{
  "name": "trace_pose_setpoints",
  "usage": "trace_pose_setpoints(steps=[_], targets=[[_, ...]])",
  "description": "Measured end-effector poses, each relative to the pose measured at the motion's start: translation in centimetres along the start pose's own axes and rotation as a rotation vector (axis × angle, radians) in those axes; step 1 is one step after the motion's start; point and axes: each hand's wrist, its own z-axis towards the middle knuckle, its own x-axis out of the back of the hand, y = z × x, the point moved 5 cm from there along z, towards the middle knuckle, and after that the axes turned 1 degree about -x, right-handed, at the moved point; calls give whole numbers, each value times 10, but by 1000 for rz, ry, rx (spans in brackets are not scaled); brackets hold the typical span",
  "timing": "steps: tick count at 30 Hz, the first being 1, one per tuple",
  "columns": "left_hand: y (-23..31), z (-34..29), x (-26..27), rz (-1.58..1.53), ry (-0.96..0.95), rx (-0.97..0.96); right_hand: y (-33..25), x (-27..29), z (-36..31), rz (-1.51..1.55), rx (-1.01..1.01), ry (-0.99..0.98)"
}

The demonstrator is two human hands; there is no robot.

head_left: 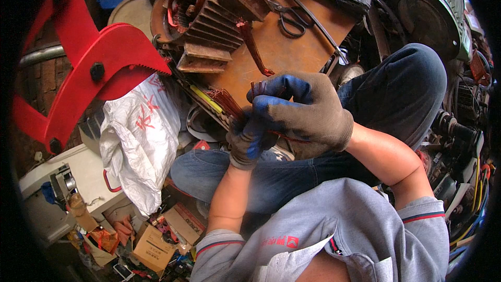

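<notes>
And here we have 2 gloved hands working close together! The left hand [245,143] is curled firmly around a copper wire bundle [224,100], its frayed end fanning out up and to the left. The right hand [308,109] is bent over just beside it, thumb and fingers closed on short copper strands [257,90] that poke up above the fingertips; whether these belong to the same bundle, I cannot tell.

Now the room! Both hands are at the near edge of a rust-brown board [295,52], its bare middle lying just beyond the knuckles. A 2nd copper bundle [251,47] slants across that surface, its near end close to the right glove. Far left, a finned motor housing [201,21] crowds the board; far right, black-handled scissors [293,22] lie beside a thin grey rod [315,18]. A yellow strip [206,98] runs along the left edge, by the frayed wires, and the raised right knee [417,75] bounds the right side.
</notes>
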Motion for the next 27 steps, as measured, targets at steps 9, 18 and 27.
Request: trace_pose_setpoints(steps=[9, 18, 27], targets=[[-8, 3, -5, -251, -87, 103, -3, 4, 3, -38, 26, 35], [-7, 4, -6, -277, -73, 116, -4, 2, 3, -50, 44, 61], [0, 6, -16, -338, -144, 88, 2, 5, 5, -24, 22, 49]])
